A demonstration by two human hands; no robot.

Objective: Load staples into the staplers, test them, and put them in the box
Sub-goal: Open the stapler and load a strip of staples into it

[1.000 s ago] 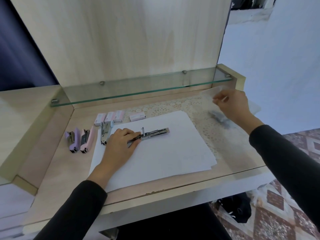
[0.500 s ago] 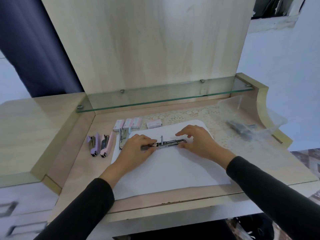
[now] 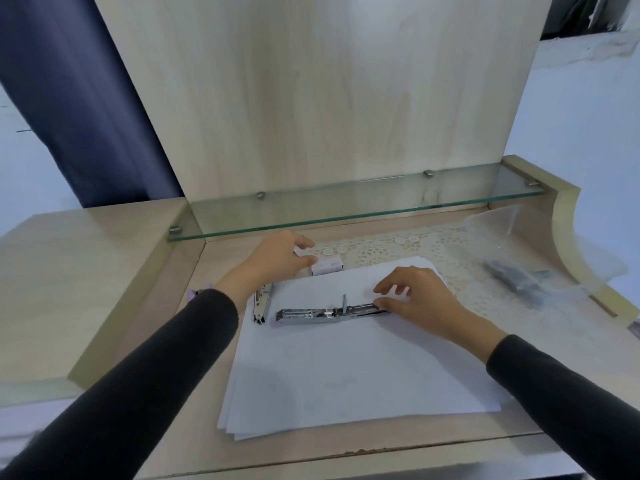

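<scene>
Reaching forward across the bench (image 3: pixel 104 306), your left arm in its black sleeve runs up from the lower left, and your left hand (image 3: pixel 277 258) sits at the back under the glass shelf (image 3: pixel 346 209). Its fingers are curled, with fingertip and thumb closing on a small pink staple box (image 3: pixel 327 266); a second small box shows just behind the fingers. Whether the grip is fully closed, you cannot tell. Just right of your left wrist a silver stapler (image 3: pixel 260 303) lies on the edge of the white paper stack (image 3: pixel 346 375). Next comes the opened silver stapler (image 3: pixel 325 311), lying flat and lengthwise on the paper. Your right arm comes in from the lower right; your right hand (image 3: pixel 415 303) is loosely spread, thumb and a fingertip touching the stapler's right end, the other fingers lifted. Far right, a clear plastic box (image 3: pixel 554 265) holds dark staplers
</scene>
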